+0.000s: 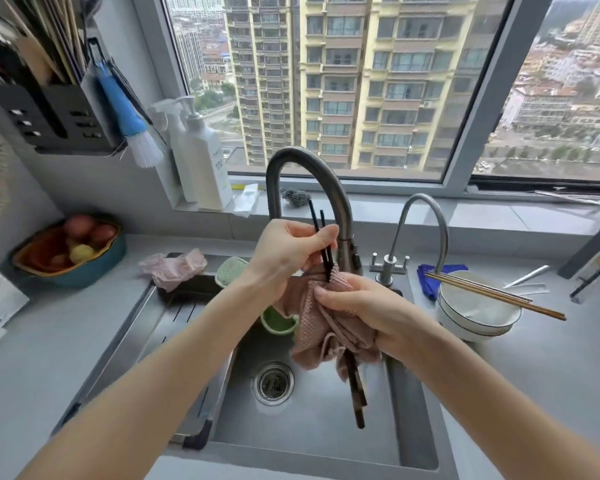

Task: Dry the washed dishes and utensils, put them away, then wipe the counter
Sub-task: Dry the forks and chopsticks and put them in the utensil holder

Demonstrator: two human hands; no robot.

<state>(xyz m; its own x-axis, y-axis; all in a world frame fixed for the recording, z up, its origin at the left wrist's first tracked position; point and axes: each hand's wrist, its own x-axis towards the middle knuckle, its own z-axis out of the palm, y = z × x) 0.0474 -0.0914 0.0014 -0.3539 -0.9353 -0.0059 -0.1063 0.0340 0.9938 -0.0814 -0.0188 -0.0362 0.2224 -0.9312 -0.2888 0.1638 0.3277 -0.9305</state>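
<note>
Over the sink, my left hand pinches a pair of black chopsticks near their upper end. My right hand grips a pink cloth wrapped round the middle of the chopsticks; their lower ends hang out below the cloth. Right of the sink, stacked white bowls stand on the counter with a pair of brown chopsticks lying across the rim. A black utensil holder filled with chopsticks and tools hangs on the wall at upper left.
The steel sink lies below my hands, with a tall tap and a small tap behind. A green cup, a green sponge, a pink rag, a fruit bowl, bottles and a blue cloth surround it.
</note>
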